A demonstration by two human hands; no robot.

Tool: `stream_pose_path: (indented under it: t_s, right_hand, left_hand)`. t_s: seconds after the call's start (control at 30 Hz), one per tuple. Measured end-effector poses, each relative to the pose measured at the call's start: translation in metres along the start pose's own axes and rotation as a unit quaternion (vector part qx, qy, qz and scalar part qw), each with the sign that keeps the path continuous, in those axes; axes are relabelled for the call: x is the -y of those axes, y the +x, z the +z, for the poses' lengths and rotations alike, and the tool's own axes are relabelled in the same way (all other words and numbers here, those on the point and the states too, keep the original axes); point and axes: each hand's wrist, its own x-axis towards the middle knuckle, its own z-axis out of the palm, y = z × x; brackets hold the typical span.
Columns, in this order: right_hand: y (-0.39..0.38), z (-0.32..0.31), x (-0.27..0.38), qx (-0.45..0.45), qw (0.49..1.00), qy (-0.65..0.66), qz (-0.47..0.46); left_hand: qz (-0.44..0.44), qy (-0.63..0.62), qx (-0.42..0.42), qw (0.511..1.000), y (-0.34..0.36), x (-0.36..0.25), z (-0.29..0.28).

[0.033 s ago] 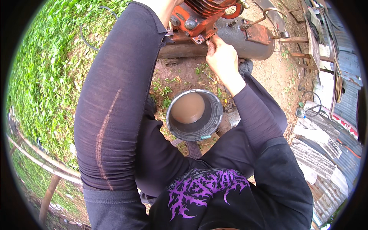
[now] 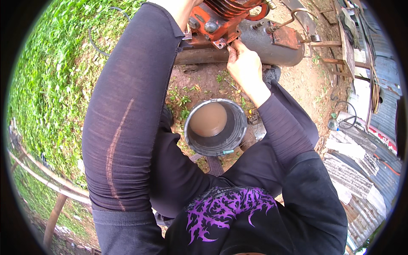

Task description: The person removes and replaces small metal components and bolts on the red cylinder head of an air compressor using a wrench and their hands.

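An orange-red, finned air compressor pump [image 2: 214, 26], worn and greasy, sits on a dark grey cylindrical tank [image 2: 278, 49] at the top of the view. My right hand [image 2: 245, 63] reaches up to the pump's lower edge, thumb and forefinger pinched together beside a small foot bracket [image 2: 219, 43] with a hole. Whatever lies between those fingertips is too small and hidden to make out. Only the wrist and edge of my left hand [image 2: 182, 9] show at the top, left of the pump; its fingers are out of sight.
Between my legs stands a black bucket [image 2: 235, 138] with murky brown water [image 2: 208, 119] in it. A bent metal pipe [image 2: 293, 18] and a gauge [image 2: 315, 38] stick out at the tank's right end. Grass [image 2: 55, 85] spreads leftward; corrugated sheets [image 2: 357, 178] lie on the right.
My right hand has shifted very slightly left, its fingers still pinched at the pump's lower edge. The left arm, pump and bucket look the same.
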Motion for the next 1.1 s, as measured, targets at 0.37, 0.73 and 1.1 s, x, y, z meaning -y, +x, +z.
stream_pose_path:
  t_s: [0.37, 0.73, 1.1]
  right_hand:
    - [-0.007, 0.007, -0.003, 0.017, 1.000, 0.008, 0.002]
    - [-0.003, 0.006, 0.002, 0.020, 1.000, -0.015, -0.012]
    - [-0.011, 0.004, 0.016, 0.086, 0.995, -0.045, -0.037]
  left_hand:
    - [-0.025, 0.033, -0.020, 0.999, 0.008, 0.001, 0.000]
    - [-0.012, 0.052, -0.017, 0.998, 0.010, 0.007, -0.001]
    - [-0.018, 0.021, -0.004, 1.000, 0.010, 0.004, 0.000]
